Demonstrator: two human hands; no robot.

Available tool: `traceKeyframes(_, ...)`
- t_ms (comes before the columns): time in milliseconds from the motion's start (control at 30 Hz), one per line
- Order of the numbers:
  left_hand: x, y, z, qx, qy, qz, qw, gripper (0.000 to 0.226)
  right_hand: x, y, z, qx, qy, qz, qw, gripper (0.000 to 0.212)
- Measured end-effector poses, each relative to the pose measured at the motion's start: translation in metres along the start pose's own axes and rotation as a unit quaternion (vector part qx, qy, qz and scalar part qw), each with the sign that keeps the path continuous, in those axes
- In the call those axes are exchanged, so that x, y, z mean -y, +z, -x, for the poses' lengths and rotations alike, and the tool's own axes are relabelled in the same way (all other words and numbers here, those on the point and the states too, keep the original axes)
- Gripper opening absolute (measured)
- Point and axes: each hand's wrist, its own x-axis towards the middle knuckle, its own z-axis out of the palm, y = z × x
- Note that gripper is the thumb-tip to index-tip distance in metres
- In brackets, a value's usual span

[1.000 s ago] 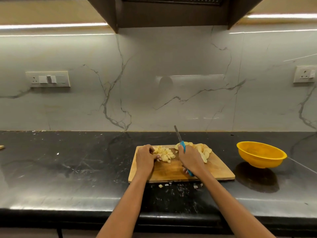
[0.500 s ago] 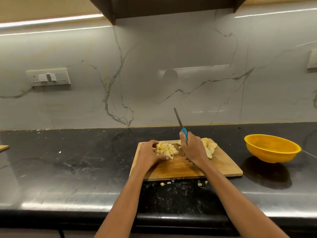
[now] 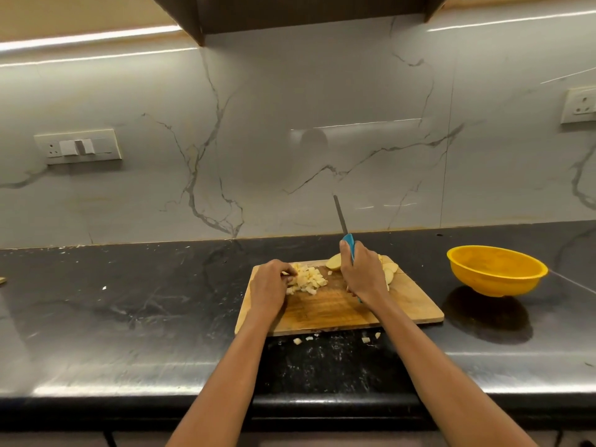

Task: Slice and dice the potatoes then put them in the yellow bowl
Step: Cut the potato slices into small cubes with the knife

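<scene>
Left hand: the left hand rests on the left part of the cutting board, fingers curled against the left edge of the diced potato pile; whether it pinches any pieces I cannot tell.
Right hand: the right hand is clamped round the blue handle of the knife, with the blade pointing up and away toward 12 o'clock, off the board.
Diced potato: a heap of small pale cubes lies on the board's far-left part, at 9 o'clock from the right hand and just beside it.
Potato slices: uncut potato slices lie at the board's far edge, partly hidden behind the right hand; more slices show at 3 o'clock of that hand.
Cutting board: wooden, flat on the dark desk, near the front edge.
Stray bits: a few potato crumbs lie on the desk at 6 o'clock from the board, just off its near edge.
Yellow bowl: the yellow bowl stands on the desk at 3 o'clock from the board, apart from it; no potato shows inside.
Wall: a marbled backsplash carries a switch plate at 10 o'clock and a socket at 2 o'clock.
</scene>
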Motion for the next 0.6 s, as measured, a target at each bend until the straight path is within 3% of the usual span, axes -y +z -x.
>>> traceKeyframes(200, 0.004, -0.001, 0.0009, 0.032, 0.021, -0.014, 0.999, 0.011, -0.0011, 0.0024, 0.0001, 0.001, -0.013, 0.001, 1.0, 0.032)
traceKeyframes(367, 0.0023, 0.0022, 0.0, 0.01, 0.03, -0.023, 0.999, 0.013, -0.0011, 0.0006, 0.0013, -0.002, -0.009, -0.005, 1.0, 0.032)
traceKeyframes(600, 0.0047, -0.0072, 0.0033, -0.026, 0.016, 0.078, 0.996, 0.031, -0.0027, -0.0018, -0.0007, -0.002, -0.001, -0.036, 0.999, 0.033)
